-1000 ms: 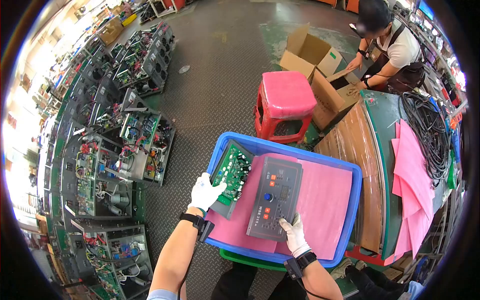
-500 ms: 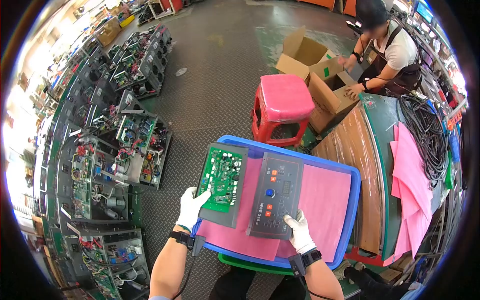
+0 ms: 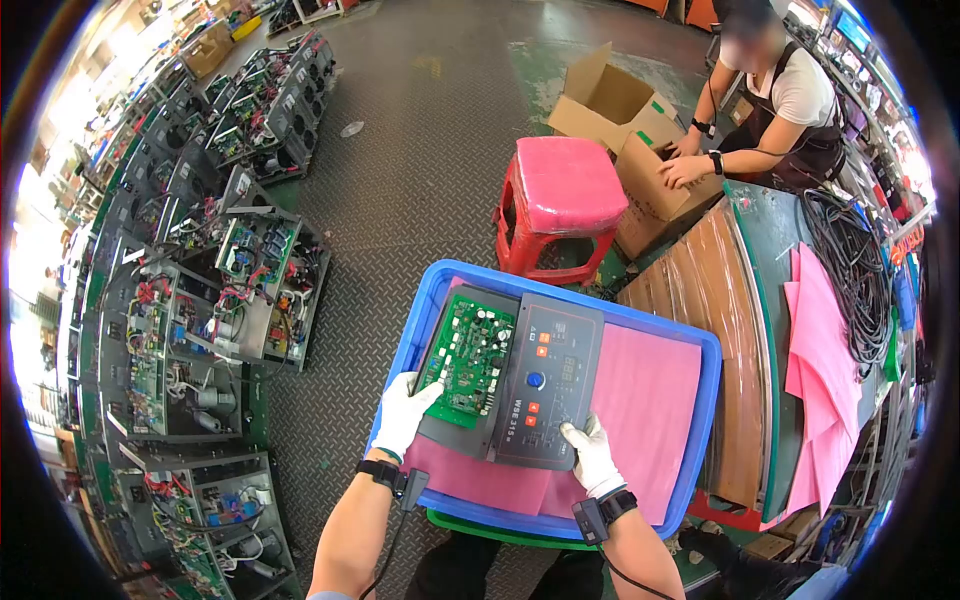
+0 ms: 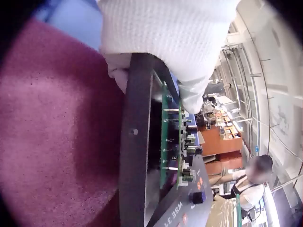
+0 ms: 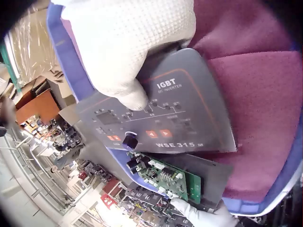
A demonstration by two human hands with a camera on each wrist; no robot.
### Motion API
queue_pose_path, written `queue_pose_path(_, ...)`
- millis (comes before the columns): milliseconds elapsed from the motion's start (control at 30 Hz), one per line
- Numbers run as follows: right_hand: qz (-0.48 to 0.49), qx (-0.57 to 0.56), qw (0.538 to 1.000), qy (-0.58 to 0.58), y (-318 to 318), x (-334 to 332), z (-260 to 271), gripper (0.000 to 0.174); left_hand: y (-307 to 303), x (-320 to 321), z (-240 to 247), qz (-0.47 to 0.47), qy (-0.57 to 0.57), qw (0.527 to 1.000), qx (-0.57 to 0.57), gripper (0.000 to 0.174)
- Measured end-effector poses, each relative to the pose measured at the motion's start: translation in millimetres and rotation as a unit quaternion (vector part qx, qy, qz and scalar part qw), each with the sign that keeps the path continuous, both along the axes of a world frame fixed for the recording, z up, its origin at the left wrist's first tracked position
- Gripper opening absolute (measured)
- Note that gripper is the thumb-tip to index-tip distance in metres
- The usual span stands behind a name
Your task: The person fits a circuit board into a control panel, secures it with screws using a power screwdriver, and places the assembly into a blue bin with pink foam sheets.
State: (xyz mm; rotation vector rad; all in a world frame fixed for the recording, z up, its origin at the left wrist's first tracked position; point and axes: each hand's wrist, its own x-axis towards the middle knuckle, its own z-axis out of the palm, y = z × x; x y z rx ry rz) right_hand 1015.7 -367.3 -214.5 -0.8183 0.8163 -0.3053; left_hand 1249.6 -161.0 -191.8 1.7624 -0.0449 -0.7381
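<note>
My gloved left hand [image 3: 402, 415] grips the lower left edge of a dark grey panel, its thumb over the green circuit board [image 3: 468, 360] mounted on the upward-facing back. Beside it, my gloved right hand [image 3: 592, 460] holds a second control panel [image 3: 548, 375] by its lower right corner, thumb on the face and other fingers hidden beneath. This one lies face up, with a blue knob [image 5: 130, 140], orange buttons and the print WSE 315. In the head view the two panels meet side by side over pink foam sheet [image 3: 650, 400] in a blue tray [image 3: 711, 390].
A red stool [image 3: 568, 185] stands just beyond the tray. Opened machine chassis [image 3: 200, 400] with exposed boards line the left. At right, a green-topped table [image 3: 785, 380] carries pink sheets [image 3: 822, 370] and coiled black cables [image 3: 850, 270]. Another person [image 3: 775, 110] handles a carton [image 3: 660, 195].
The circuit-board panel, first tilted in my left hand, came level over the tray's left side, then moved right up to the other panel. My right hand keeps holding its panel in nearly the same place.
</note>
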Motion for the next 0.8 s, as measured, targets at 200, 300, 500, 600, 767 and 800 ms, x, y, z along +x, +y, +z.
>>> queue_pose_path(200, -0.006, -0.01, 0.999, 0.037, 1, 5, -2, 0.05, -7, -12, 22, -0.037, -0.148, 0.976, 0.153, 0.053)
queue_pose_path(300, -0.005, -0.013, 0.999, 0.041, 2, 6, -1, 0.049, -11, -25, 10, -0.054, -0.32, 0.896, 0.304, 0.061)
queue_pose_path(500, 0.004, -0.024, 0.999, 0.038, 3, 6, 6, 0.049, -11, -47, 21, -0.106, -0.496, 0.813, 0.287, 0.068)
queue_pose_path(600, -0.008, -0.003, 1.0, -0.009, 2, 5, 14, 0.049, -9, -56, 23, -0.127, -0.472, 0.851, 0.192, 0.064)
queue_pose_path(767, -0.002, -0.044, 0.999, -0.012, 0, -13, 59, 0.056, -21, -93, 59, -0.12, -0.085, 0.989, 0.012, 0.049)
queue_pose_path(800, 0.004, -0.062, 0.998, -0.002, 0, -22, 72, 0.06, -23, -98, 61, -0.108, 0.007, 0.99, -0.085, 0.051)
